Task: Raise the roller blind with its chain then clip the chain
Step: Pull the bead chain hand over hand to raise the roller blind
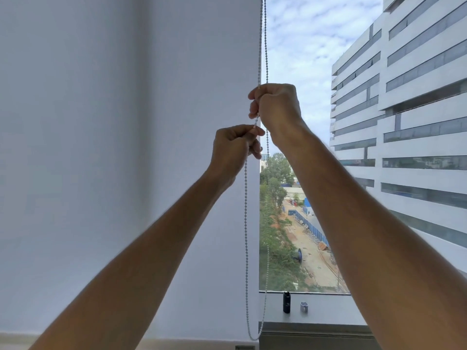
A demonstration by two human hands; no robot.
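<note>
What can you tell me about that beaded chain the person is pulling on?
The bead chain is a thin loop of small pale beads, plastic by the look. Two strands hang beside the blind's edge, joining in a slack U near the sill. The right hand grips one strand above; the left hand pinches it just below.
</note>
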